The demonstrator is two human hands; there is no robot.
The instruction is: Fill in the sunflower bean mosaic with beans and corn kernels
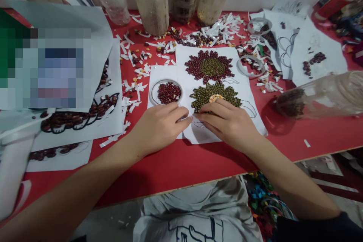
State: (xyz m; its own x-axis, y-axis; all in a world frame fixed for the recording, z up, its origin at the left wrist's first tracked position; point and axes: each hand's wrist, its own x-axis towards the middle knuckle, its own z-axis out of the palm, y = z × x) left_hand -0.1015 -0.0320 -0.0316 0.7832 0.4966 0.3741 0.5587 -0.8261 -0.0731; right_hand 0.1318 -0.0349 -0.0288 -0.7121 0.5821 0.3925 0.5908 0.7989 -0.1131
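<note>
A: Where was the right hand (227, 119)?
B: By the low left side of the green bean flower (225, 92). Its fingers were bent over the paper (183, 79). I could not tell if they were shut or held a bean.
A: And the left hand (161, 124)?
B: Just below the round dish (153, 94) of red beans (169, 92), with its fingers near the right hand's. I could not tell if it pinched anything.
A: What was around them?
B: The green flower had a pale yellow middle (216, 97). Above it, on the same paper, was a red bean flower (193, 66) with a green middle.
A: And farther out?
B: Paper bits (224, 26) and loose beans lay on the red table (170, 166). Jars (151, 7) stood behind. A clear jar (323, 96) lay on its side at the right.
</note>
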